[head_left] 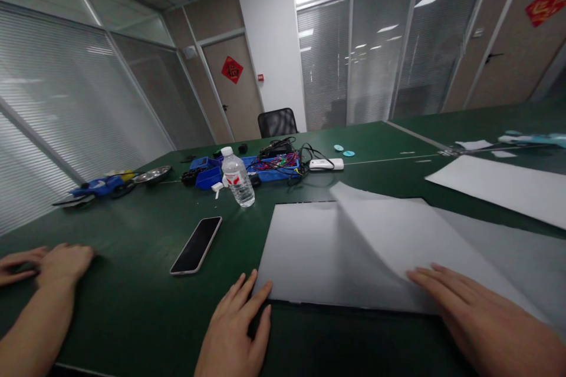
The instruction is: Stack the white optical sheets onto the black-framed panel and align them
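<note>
A thin white sheet [389,230] is partly lifted and curls to the right over a flat pale rectangular panel [305,247] with dark edges, lying on the table. My right hand [481,315] grips the sheet near its close edge, fingers long and slightly blurred; the thumb is hidden. At the panel's near left corner, my left hand [239,324] rests with fingers spread, fingertips touching the edge. Left of the panel lies a phone [197,245], its screen dark. Behind the phone stands a clear plastic bottle [239,179] with a red-marked label.
Another person's hands [64,262] rest on the green table [132,306] at far left. Blue trays [276,174] with tangled wires, a white power strip [326,164] and a metal dish [152,175] lie farther back. More white sheets [508,185] lie at right.
</note>
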